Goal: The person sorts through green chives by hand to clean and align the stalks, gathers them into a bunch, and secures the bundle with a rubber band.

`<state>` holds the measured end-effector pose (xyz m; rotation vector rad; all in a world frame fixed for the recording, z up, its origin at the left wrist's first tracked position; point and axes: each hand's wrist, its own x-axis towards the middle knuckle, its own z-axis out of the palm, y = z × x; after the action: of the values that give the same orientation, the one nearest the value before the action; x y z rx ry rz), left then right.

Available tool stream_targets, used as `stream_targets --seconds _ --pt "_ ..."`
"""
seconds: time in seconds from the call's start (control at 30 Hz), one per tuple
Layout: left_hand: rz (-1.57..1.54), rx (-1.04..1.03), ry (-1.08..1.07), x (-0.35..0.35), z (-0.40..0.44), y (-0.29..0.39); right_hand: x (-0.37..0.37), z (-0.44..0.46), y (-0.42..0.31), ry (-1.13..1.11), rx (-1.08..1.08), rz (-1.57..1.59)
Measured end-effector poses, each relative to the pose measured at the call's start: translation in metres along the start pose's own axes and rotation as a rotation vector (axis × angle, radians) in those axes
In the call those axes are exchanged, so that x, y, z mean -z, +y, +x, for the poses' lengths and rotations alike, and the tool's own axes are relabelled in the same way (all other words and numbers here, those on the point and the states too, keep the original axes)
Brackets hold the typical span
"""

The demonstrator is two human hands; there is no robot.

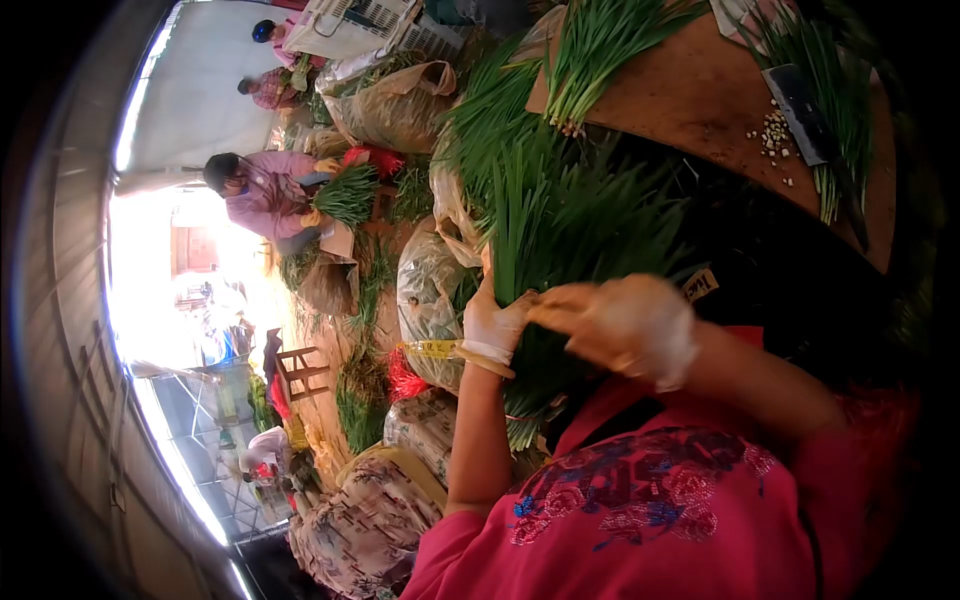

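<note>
My left hand [492,328], in a pale glove with a band at the wrist, is closed around a bunch of long green leaves that look like garlic chives [520,215]. Close beside it is my right hand [635,325], also gloved and smeared by motion. Its fingertips meet the left hand's fingers at the near side of the bunch. Whether they pinch anything is hidden by the blur. Below the hands, pale stalk ends [525,430] show near my pink shirt. A yellow printed strip [430,348] lies beside my left wrist.
The view is turned sideways. A brown board [680,85] carries another chive bunch [590,60], a cleaver [800,115] and cut white bits [775,135]. Plastic bags [428,290] stand beside my left arm. A co-worker [265,195] handles greens farther off, near a wooden stool [300,372].
</note>
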<state>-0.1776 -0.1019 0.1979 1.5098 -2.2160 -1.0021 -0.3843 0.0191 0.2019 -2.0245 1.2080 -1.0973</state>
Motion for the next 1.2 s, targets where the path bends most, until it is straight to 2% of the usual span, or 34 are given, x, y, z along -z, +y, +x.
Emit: stream_targets --seconds 0.03,0.1,0.23,0.33,0.43,0.53,0.63,0.67,0.73,0.8,0.9,0.97,1.03,1.07,1.1,1.2 --pt "-0.080 0.036 -0.012 -0.001 -0.001 0.000 -0.002 0.009 -0.018 -0.195 -0.134 -0.144" --pt "-0.236 0.112 -0.029 0.001 -0.003 -0.001 -0.037 0.005 0.016 -0.310 -0.244 -0.193" --pt "-0.492 0.191 -0.028 0.004 -0.009 -0.006 -0.069 -0.037 0.058 -0.016 -0.192 0.006" --pt "-0.530 0.180 -0.041 0.001 -0.010 -0.001 -0.021 -0.028 0.036 -0.161 -0.403 -0.028" --pt "-0.491 0.183 -0.073 0.004 -0.014 0.005 0.005 -0.022 0.032 0.361 -0.224 0.159" --pt "-0.477 0.159 -0.053 0.002 -0.021 0.014 0.034 -0.002 0.032 0.593 -0.200 -0.082" --pt "-0.441 0.166 -0.039 -0.004 -0.027 0.020 0.035 0.018 0.048 0.433 -0.337 -0.160" --pt "-0.435 0.161 -0.040 -0.007 -0.029 0.021 0.036 0.026 0.042 0.322 -0.452 -0.144" --pt "-0.384 0.139 -0.039 -0.011 -0.032 0.022 0.030 0.040 0.048 0.100 -0.429 -0.232" --pt "-0.293 0.107 -0.036 -0.012 -0.033 0.024 0.010 0.046 0.071 0.164 -0.278 -0.183" --pt "-0.390 0.132 -0.020 -0.007 -0.027 0.014 0.028 0.031 0.078 0.434 -0.386 0.699" --pt "-0.443 0.145 -0.019 -0.002 -0.026 0.008 0.052 0.016 0.108 0.744 -0.251 1.000" --pt "-0.485 0.144 -0.016 -0.002 -0.023 0.006 0.096 -0.011 0.108 0.795 -0.523 0.726" --pt "-0.501 0.139 -0.010 -0.003 -0.023 0.007 0.105 -0.017 0.114 0.745 -0.203 0.609" --pt "-0.517 0.134 -0.004 -0.004 -0.022 0.008 0.112 -0.025 0.117 0.720 -0.229 0.397" --pt "-0.441 0.158 -0.028 -0.005 -0.021 0.009 0.108 -0.016 0.093 0.596 -0.015 -0.163"
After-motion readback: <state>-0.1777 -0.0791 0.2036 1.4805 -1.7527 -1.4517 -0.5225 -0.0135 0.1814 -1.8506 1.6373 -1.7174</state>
